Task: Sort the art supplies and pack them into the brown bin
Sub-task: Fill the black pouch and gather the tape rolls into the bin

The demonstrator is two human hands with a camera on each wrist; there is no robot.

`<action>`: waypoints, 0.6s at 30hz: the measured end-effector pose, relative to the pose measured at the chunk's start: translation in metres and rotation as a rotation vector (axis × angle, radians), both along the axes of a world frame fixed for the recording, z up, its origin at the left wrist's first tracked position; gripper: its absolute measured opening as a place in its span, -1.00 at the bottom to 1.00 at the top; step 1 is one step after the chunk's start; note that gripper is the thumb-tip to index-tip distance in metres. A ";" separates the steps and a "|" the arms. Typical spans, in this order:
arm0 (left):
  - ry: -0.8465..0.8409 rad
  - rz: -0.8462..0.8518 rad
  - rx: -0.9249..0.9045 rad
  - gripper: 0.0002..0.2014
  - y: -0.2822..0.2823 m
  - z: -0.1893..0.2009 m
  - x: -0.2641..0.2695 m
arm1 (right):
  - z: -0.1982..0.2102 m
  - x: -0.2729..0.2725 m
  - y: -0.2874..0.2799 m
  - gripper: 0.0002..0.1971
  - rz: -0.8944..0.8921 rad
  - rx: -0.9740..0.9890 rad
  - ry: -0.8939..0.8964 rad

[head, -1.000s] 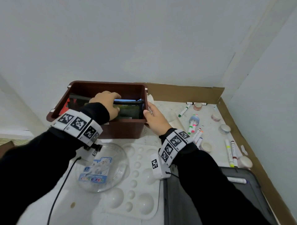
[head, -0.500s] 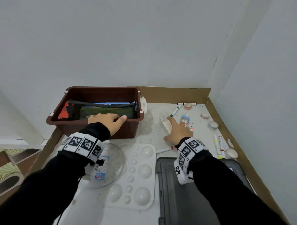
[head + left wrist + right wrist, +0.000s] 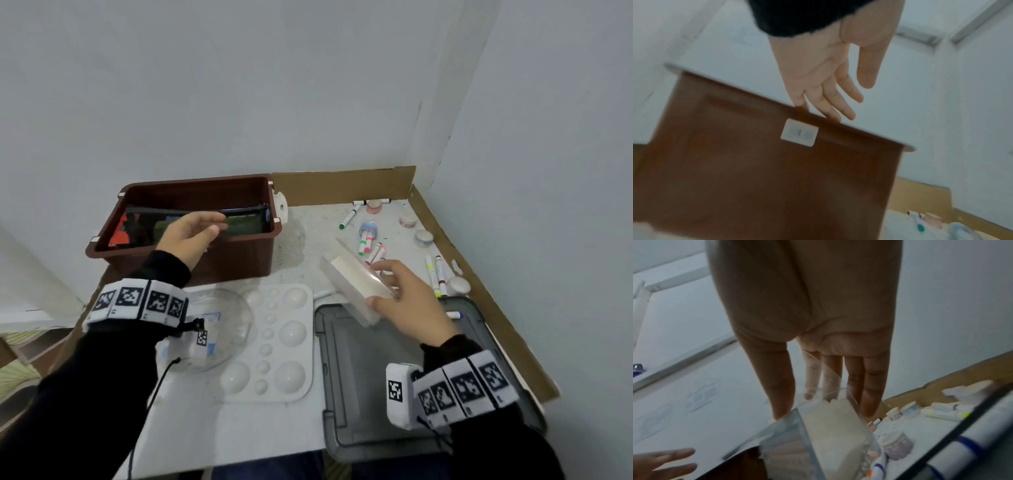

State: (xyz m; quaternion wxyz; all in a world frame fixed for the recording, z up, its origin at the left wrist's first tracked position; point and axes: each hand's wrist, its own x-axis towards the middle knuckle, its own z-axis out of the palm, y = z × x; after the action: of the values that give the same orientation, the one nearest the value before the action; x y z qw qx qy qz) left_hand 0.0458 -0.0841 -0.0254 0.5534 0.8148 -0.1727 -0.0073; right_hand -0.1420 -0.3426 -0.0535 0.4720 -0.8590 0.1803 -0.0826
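A: Holding what, and with which hand?

B: The right hand [image 3: 407,305] holds a clear rectangular plastic case with pale contents [image 3: 356,284] between thumb and fingers, tilted, above the far edge of the grey plastic lid [image 3: 359,377] at near right.

A: Left hand status?

B: The left hand [image 3: 190,236] is spread with fingers straight, holding nothing, over the near rim of the brown rectangular plastic bin [image 3: 191,260] at far left.

A: Bin contents?

B: A black zippered pouch [image 3: 239,222] lies inside, with a red item beside it at the left end.

A: Remaining supplies?

B: Loose white-barrelled marker pens [image 3: 435,274] and small round tape rolls [image 3: 423,236] lie at far right. A white moulded paint palette [image 3: 274,342] sits near centre, with a clear round plastic dish [image 3: 233,329] just left of it.
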 end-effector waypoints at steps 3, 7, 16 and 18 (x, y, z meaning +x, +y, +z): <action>-0.053 -0.028 -0.110 -0.77 -0.004 0.001 -0.030 | -0.004 -0.043 0.004 -0.55 0.032 0.095 -0.046; -0.014 -0.163 -0.205 -0.71 -0.016 -0.017 -0.100 | -0.018 -0.084 0.010 -0.57 0.110 0.124 -0.002; 0.049 -0.298 0.063 -0.82 -0.033 -0.078 -0.185 | -0.036 -0.106 0.016 -0.60 0.182 0.203 0.055; 0.060 -0.309 0.078 -0.82 -0.034 -0.081 -0.187 | -0.037 -0.108 0.016 -0.62 0.173 0.232 0.029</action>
State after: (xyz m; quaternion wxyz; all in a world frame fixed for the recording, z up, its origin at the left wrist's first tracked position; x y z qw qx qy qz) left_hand -0.1414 -0.1184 -0.1062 0.5187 0.7987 -0.2789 -0.1233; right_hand -0.2498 -0.3265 -0.0906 0.5707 -0.8122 0.1209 -0.0076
